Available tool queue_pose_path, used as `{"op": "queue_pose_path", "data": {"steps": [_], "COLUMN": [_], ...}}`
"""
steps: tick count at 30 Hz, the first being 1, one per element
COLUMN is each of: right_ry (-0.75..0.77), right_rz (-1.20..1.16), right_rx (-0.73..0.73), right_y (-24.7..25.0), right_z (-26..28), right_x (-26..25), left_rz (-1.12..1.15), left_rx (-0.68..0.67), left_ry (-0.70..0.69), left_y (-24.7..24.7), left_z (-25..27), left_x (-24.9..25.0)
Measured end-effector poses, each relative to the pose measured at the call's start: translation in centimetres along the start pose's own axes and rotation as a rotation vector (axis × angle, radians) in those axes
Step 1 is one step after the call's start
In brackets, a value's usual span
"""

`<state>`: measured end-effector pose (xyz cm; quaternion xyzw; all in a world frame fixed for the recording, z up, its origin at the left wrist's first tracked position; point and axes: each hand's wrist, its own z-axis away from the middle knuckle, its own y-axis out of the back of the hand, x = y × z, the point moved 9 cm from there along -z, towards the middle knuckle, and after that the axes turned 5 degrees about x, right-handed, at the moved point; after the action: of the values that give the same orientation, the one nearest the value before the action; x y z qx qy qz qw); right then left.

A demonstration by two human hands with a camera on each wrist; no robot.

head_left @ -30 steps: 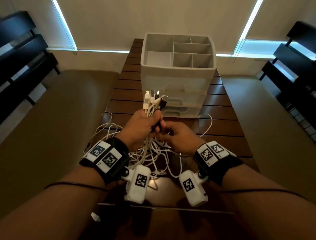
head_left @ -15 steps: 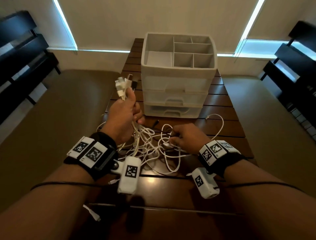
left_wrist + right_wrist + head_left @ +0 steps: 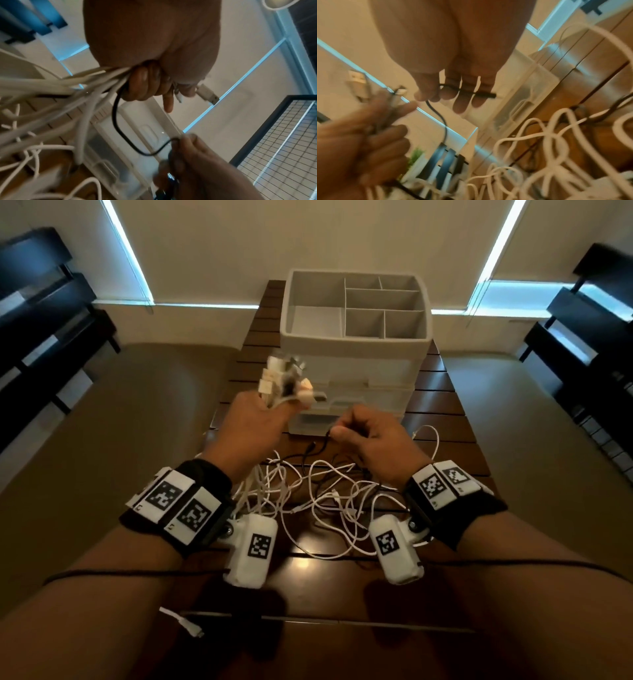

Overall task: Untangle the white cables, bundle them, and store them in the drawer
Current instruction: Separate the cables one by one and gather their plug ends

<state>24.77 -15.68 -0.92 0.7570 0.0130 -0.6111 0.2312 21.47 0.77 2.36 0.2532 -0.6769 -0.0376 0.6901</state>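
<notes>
My left hand is raised over the table and grips a bunch of white cables just below their plug ends, which stick up above my fist. Their lengths hang down into a tangled pile of white cables on the wooden table. My right hand pinches a thin black cable that runs across to the left fist. The white drawer unit stands just behind both hands; its drawers are closed.
The organiser tray on top of the drawer unit has several empty compartments. A loose white plug end hangs off the table's near edge. Beige seats flank the narrow table, with dark shelving at both sides.
My left hand has moved right with the plug ends, nearer the drawer unit. My right hand has lifted off the pile and now pinches the black cable.
</notes>
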Motion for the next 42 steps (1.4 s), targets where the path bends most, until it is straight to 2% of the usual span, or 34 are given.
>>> {"op": "queue_pose_path", "data": {"steps": [4, 7, 9, 11, 13, 14, 16, 17, 19, 22, 25, 27, 29, 31, 33, 35, 38, 40, 42], "right_ry": [-0.013, 0.001, -0.003, -0.011, -0.042, -0.079, -0.199, -0.265, -0.352, -0.299, -0.24, -0.253, -0.313, -0.379, -0.467, -0.519, -0.476, -0.437, -0.402], "right_rz": [-0.155, -0.13, -0.184, -0.2, -0.169, -0.134, -0.057, -0.034, 0.006, 0.363, 0.599, 0.674, 0.611, 0.437, 0.229, 0.189, 0.588, 0.838, 0.93], "right_rx": [-0.007, 0.01, -0.001, 0.003, 0.01, -0.004, -0.125, -0.218, -0.394, -0.52, -0.487, -0.466, -0.483, -0.465, -0.346, -0.193, -0.062, -0.128, -0.233], "right_y": [-0.8, -0.8, -1.0, -1.2, -1.0, -0.9, -1.4, -2.0, -4.1, -6.4, -7.1, -6.5, -5.6, -4.1, -1.3, 2.0, 5.8, 5.8, 4.4], "right_z": [-0.5, -0.1, 0.1, 0.1, 0.0, 0.2, 1.3, 2.3, 4.4, 5.1, 4.1, 3.7, 3.5, 3.2, 2.3, 0.9, -1.0, -1.6, -1.5], "right_x": [-1.1, -1.4, -1.9, -2.2, -2.0, -1.5, 0.2, 1.2, 2.3, 3.5, 4.1, 4.5, 5.1, 5.4, 5.8, 7.0, 9.6, 11.9, 14.0], "left_rz": [-0.059, 0.14, 0.23, 0.187, 0.178, 0.248, 0.411, 0.465, 0.566, 0.527, 0.386, 0.303, 0.227, 0.192, 0.219, 0.256, 0.197, 0.139, 0.156], "left_rx": [-0.2, -0.425, -0.506, -0.423, -0.191, -0.07, 0.101, 0.146, 0.144, 0.098, 0.046, 0.038, 0.047, 0.049, 0.017, -0.052, -0.181, -0.216, -0.187], "left_ry": [0.088, 0.244, 0.261, 0.231, 0.222, 0.234, 0.245, 0.244, 0.238, 0.221, 0.211, 0.211, 0.207, 0.21, 0.247, 0.307, 0.37, 0.378, 0.394], "left_y": [-2.9, -3.8, -3.9, -3.2, -0.7, 1.0, 4.7, 6.3, 8.0, 7.4, 5.7, 5.0, 4.4, 4.0, 3.7, 3.6, 3.7, 3.5, 2.9], "left_z": [1.2, 1.9, 2.5, 2.3, 0.9, 0.1, -1.5, -2.1, -3.2, -3.1, -1.9, -1.1, -0.5, -0.1, 0.1, 0.1, -0.1, -0.2, -0.2], "left_x": [-1.3, -3.0, -3.3, -3.2, -3.1, -3.1, -3.0, -2.9, -2.7, -2.5, -2.3, -2.4, -2.6, -3.0, -3.5, -3.9, -4.2, -4.4, -5.1]}}
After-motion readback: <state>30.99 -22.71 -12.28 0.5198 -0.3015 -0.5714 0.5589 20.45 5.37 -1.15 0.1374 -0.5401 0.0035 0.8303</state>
